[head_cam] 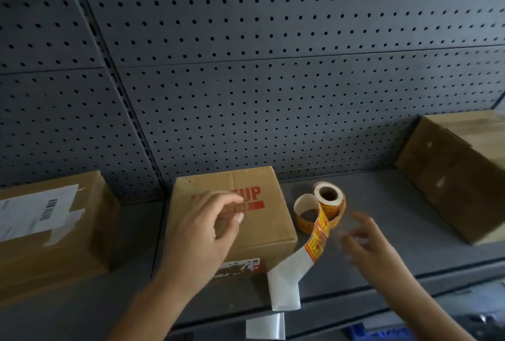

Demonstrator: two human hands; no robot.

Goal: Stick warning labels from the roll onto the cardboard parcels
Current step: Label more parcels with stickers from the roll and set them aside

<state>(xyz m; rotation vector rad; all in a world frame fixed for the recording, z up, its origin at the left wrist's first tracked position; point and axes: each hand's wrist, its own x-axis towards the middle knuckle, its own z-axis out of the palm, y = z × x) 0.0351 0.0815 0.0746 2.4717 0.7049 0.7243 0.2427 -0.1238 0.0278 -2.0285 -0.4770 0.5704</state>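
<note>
A cardboard parcel [262, 220] with red print stands on the grey shelf in the middle. My left hand [202, 228] hovers over its top, fingers loosely curved and holding nothing. To the parcel's right lies the label roll [326, 198], orange and yellow, with a strip of labels [318, 239] trailing toward me and bare white backing paper [284, 283] hanging over the shelf edge. My right hand [366, 245] is blurred, fingers spread, just right of the strip and apart from it.
A second parcel [49, 239] with a white shipping label sits at the left. A third, larger box [453, 179] lies tilted at the right. Grey pegboard [246, 67] backs the shelf [369, 204]. Something blue [360, 332] shows below the shelf edge.
</note>
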